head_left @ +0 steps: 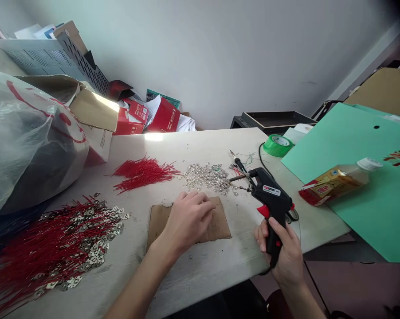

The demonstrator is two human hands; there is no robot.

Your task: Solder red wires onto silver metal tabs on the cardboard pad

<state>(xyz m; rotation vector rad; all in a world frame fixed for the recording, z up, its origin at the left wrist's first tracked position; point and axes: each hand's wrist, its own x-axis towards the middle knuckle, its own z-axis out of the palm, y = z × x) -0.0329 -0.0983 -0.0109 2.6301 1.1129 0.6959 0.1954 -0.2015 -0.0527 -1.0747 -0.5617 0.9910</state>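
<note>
My left hand (191,215) is over a piece of brown cardboard (220,223), its fingers bent and close together; what they hold, if anything, is hidden. In my right hand (284,250) is a black soldering gun (269,195) with a red trigger, its tip pointing left toward a pile of small shiny metal pieces (206,177). Behind the cardboard, to the left, lies a bundle of red wires (145,173). At the left, a larger heap of red wires (50,248) has metal tabs on its ends.
A clear plastic bag (37,146) and an open box (95,110) stand at the left. Green tape (277,145), a soldering iron (239,163), a drink bottle (339,181) and a green folder (362,212) are at the right. The table's front edge (220,285) runs below my hands.
</note>
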